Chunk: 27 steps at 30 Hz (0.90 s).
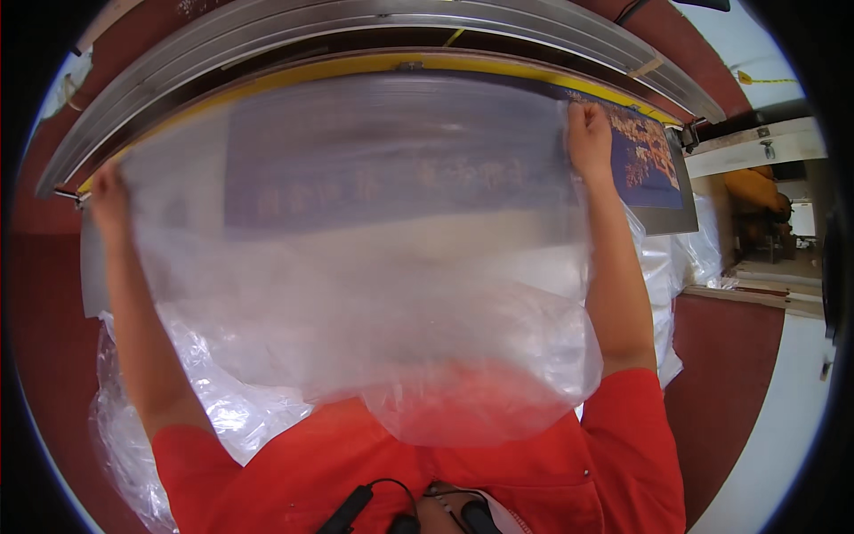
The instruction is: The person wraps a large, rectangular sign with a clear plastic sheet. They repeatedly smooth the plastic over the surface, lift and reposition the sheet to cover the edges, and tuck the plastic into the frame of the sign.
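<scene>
Item: clear plastic sheet (374,267), thin, translucent, blurred. It hung spread in front of the person, long axis running left to right, upper edge level with the yellow-edged frame (374,64), lower part sagging toward the red shirt (534,463).

Left hand (108,198): raised, closed on the sheet's upper left corner; finger detail was blurred.

Right hand (589,133): raised, fingers curled, pinching the upper right corner.

Behind the sheet: dark blue printed panel (645,156) lay on a grey bed under a curved metal rail (498,22).

Below: crumpled clear plastic (169,418) was heaped at both sides on the dark red surface (725,374).
</scene>
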Available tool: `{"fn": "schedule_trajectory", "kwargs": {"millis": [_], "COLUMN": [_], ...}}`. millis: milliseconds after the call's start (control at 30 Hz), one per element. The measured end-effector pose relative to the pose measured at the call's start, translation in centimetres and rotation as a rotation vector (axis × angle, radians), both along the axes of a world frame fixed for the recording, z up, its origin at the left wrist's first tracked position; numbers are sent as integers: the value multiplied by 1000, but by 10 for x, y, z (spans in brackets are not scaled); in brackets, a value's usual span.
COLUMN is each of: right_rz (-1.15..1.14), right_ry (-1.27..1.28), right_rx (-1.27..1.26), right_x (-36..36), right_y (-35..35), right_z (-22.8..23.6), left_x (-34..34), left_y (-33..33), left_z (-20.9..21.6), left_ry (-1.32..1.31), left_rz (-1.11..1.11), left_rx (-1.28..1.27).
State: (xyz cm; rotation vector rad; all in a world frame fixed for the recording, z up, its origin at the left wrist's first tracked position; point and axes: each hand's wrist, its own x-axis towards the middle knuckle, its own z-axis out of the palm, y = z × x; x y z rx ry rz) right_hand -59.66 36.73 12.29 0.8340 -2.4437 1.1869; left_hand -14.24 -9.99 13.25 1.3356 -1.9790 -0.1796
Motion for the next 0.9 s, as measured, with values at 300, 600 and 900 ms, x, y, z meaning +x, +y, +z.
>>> {"fn": "schedule_trajectory", "kwargs": {"millis": [300, 600, 900], "right_rz": [-306, -449, -393], "right_ry": [-225, -171, -229], "right_rx": [128, 123, 188], "right_x": [-57, -43, -42], "right_y": [-46, -49, -43], "right_z": [4, -2, 6], "left_x": [-85, -53, -72], "left_y": [-38, -82, -39], "left_z": [-46, -69, -47], "left_ry": [99, -560, -770], "left_rz": [239, 260, 159], "left_rx": [142, -32, -94]}}
